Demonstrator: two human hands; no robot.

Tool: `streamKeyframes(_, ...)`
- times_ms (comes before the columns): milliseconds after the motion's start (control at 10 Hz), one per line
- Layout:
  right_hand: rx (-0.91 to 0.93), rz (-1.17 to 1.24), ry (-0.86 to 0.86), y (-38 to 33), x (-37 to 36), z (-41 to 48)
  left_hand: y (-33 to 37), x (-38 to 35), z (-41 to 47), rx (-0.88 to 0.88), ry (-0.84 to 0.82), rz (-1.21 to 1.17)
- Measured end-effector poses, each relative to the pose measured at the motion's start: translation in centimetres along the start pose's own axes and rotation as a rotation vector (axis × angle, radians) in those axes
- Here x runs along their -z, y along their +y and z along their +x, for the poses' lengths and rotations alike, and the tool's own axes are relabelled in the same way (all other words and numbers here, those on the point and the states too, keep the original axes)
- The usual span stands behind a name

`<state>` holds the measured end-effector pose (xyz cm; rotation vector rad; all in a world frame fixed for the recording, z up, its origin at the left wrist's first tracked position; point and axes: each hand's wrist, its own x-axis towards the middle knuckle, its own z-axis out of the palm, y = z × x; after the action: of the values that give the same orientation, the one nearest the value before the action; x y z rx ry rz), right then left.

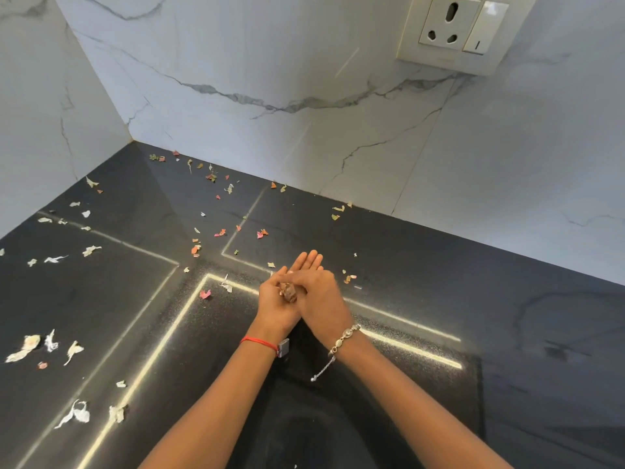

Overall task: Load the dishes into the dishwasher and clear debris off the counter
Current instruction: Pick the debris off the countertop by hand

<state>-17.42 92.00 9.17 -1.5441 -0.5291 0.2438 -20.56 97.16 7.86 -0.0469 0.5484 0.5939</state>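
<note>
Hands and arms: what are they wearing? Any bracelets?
No sleeves show; both forearms are bare. By the left hand, the wrist wears a thin red thread with a small silvery square piece. By the right hand, a silver chain bracelet with oval links and a loose dangling end.

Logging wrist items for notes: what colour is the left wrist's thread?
The thread is red; the head view shows it best.

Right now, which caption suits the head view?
Left hand cups gathered scraps, right hand covers them, above a scrap-strewn black counter.
</note>
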Motion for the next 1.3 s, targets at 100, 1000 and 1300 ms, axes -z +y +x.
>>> streamKeyframes(100, 0.35, -0.544, -0.567, -0.8, 2.0, 3.8, 0.5, -0.3, 0.3, -0.015, 0.016, 0.002)
streamKeyframes(1000, 0.319, -1.161, -0.618, 3.3, 7.3, 4.9, 0.3, -0.5, -1.6, -0.004, -0.037, -0.02)
streamKeyframes(1300, -0.404, -0.177, -0.308, -0.7, 6.7, 9.1, 0.5, -0.4, -1.5, -0.017, -0.029, -0.007)
